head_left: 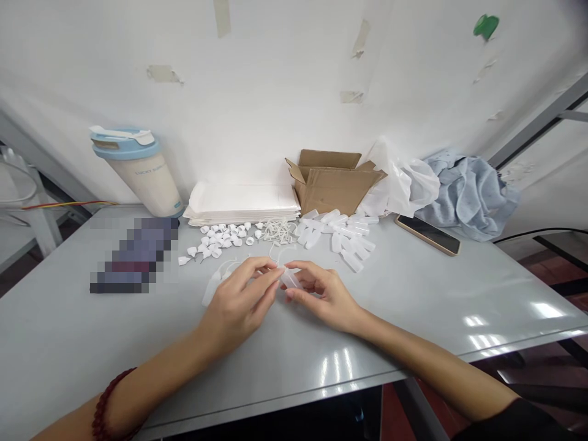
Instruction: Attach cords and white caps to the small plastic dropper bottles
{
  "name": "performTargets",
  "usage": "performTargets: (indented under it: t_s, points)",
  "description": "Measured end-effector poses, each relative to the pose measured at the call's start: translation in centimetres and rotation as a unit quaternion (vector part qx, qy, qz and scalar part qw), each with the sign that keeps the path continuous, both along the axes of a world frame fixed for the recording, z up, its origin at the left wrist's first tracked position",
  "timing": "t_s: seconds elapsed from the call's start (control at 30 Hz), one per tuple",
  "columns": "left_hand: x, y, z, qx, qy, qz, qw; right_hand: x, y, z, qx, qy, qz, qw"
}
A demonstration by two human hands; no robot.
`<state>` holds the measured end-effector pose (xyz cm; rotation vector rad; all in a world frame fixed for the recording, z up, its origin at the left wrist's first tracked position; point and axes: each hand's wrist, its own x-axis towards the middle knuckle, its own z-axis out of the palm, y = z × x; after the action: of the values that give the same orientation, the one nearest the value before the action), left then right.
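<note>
My right hand [321, 294] grips a small translucent plastic bottle [291, 278] just above the grey table [413, 288]. My left hand [245, 297] meets it from the left, its fingertips pinched at the bottle's end; whatever small part they hold is hidden. Another translucent bottle [212, 286] lies on the table under my left fingers. Behind the hands lie a scatter of small white caps [218, 239], a tangle of thin white loops [280, 231] and a heap of empty translucent bottles [344, 236].
Along the wall stand a tilted cup with a blue lid [140, 168], a stack of white sheets [243, 205], an open cardboard box [333, 180], a plastic bag [404, 180] and blue cloth [468, 190]. A phone [428, 234] lies at right, a blurred dark object [135, 254] at left.
</note>
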<state>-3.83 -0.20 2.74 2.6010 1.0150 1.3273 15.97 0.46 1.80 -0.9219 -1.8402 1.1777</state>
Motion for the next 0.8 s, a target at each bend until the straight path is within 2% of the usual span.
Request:
performTargets:
  t_s: [0.07,0.13,0.23,0.33,0.43,0.57,0.67,0.8]
  points:
    - [0.1,-0.1,-0.3,0.021,0.024,-0.009,0.999,-0.1,0.0,0.0,-0.038,0.033,0.001,0.999]
    - [0.2,-0.2,-0.4,0.009,0.026,-0.015,1.000,-0.1,0.0,-0.1,-0.067,0.065,0.004,0.996]
    - [0.2,-0.3,0.0,-0.026,0.002,-0.016,1.000,-0.1,0.0,-0.2,-0.101,0.086,0.009,0.991]
    - [0.2,-0.2,0.4,-0.026,-0.010,0.004,1.000,-0.2,0.0,-0.1,-0.117,0.090,0.015,0.989]
    - [0.2,-0.3,0.5,0.012,0.010,0.017,1.000,-0.3,-0.1,0.1,-0.130,0.096,0.018,0.987]
    - [0.5,-0.7,0.5,0.070,0.095,0.000,0.993,-0.4,-0.1,0.4,-0.163,0.121,0.023,0.979]
    - [0.7,-0.9,0.6,0.122,0.148,0.022,0.981,-0.5,-0.2,0.4,-0.176,0.137,0.029,0.974]
    - [1.1,-1.0,0.5,0.164,0.168,0.048,0.971,-0.7,-0.3,0.2,-0.177,0.137,0.039,0.974]
